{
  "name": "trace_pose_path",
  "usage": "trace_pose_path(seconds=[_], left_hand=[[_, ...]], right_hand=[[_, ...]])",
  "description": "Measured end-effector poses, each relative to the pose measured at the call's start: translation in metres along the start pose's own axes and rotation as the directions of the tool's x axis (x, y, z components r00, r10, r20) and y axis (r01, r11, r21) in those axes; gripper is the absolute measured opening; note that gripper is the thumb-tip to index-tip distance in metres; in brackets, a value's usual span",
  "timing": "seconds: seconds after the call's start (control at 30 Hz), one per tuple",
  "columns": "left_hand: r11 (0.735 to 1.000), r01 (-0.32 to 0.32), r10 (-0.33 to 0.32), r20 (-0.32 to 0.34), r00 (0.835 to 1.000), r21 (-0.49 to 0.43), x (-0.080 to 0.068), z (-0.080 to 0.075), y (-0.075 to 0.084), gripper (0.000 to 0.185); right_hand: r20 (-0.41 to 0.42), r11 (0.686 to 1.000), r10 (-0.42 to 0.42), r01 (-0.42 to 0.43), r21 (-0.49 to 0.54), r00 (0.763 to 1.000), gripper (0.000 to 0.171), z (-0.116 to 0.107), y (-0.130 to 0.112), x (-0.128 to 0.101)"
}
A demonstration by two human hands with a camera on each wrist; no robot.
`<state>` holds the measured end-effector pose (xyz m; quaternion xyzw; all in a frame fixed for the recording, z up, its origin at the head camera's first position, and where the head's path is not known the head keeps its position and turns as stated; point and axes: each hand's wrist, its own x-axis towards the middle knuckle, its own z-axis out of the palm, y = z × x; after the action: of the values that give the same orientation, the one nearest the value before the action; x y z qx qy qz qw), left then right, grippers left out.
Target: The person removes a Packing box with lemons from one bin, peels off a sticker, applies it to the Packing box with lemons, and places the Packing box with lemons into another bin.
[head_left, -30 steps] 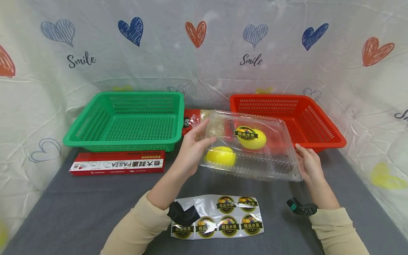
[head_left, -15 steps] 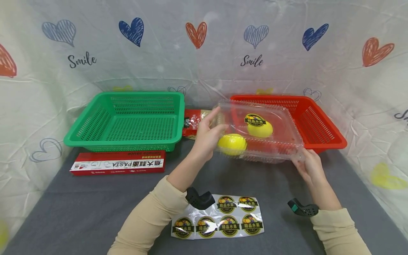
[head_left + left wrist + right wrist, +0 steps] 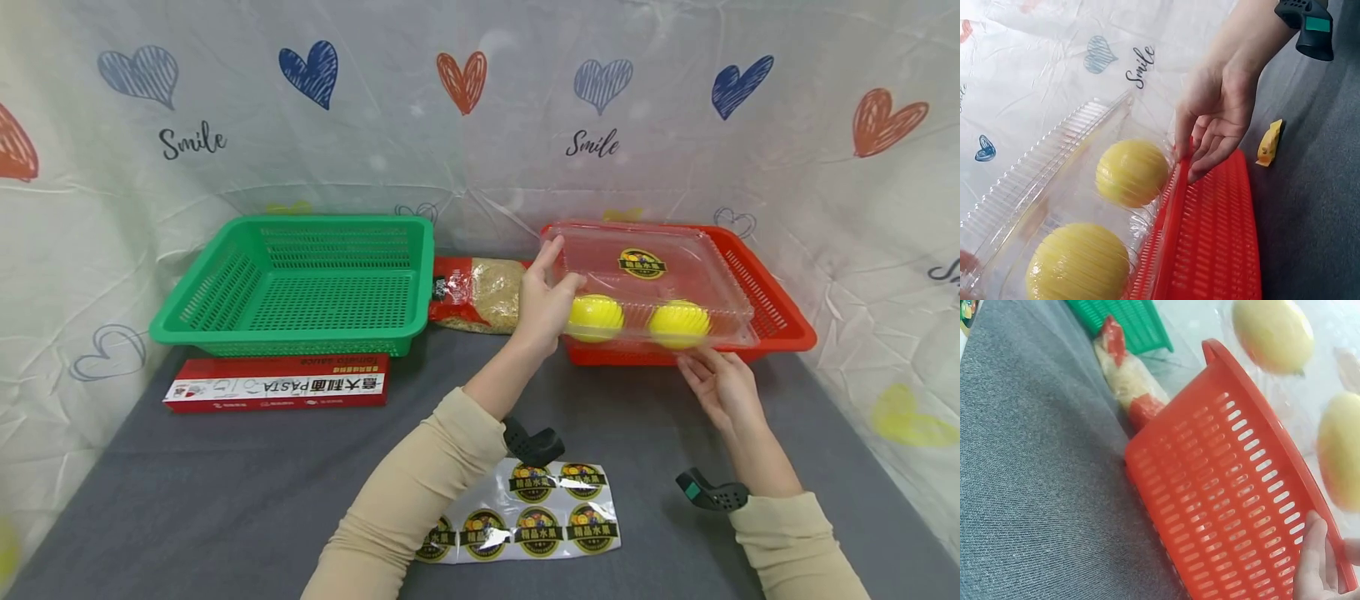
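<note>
Over the red basket (image 3: pixel 780 321), both hands (image 3: pixel 543 304) hold the clear box (image 3: pixel 660 287).

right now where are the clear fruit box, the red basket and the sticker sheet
clear fruit box (image 3: pixel 675 283), head view, middle of its lid
red basket (image 3: pixel 780 321), head view, right wall
sticker sheet (image 3: pixel 551 517), head view, middle of the sheet
</note>
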<state>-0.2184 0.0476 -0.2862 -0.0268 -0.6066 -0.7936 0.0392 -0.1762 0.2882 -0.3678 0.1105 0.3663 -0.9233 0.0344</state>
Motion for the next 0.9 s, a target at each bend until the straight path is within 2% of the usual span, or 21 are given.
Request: trace_pose_path(seconds=[0.33,0.63,0.9], left_hand=[[0.998,0.029,-0.032,-0.076,0.997,-0.049,0.010,0.026,-0.014,0.057],[0.999,0.009,-0.004,-0.116,0.993,0.041,0.020,0.035,-0.029,0.054],[0.993,0.010,0.003,-0.114,0.993,0.114,0.025,0.032,-0.046,0.055]], right_hand=[[-0.049,1.000,0.013,-0.013,-0.008,0.999,0.034,0.001,-0.002,0.000],[-0.046,1.000,0.009,-0.011,-0.029,0.999,0.033,0.000,-0.002,-0.001],[-0.047,0.998,0.006,-0.008,-0.055,0.999,0.024,0.001,-0.002,0.000]])
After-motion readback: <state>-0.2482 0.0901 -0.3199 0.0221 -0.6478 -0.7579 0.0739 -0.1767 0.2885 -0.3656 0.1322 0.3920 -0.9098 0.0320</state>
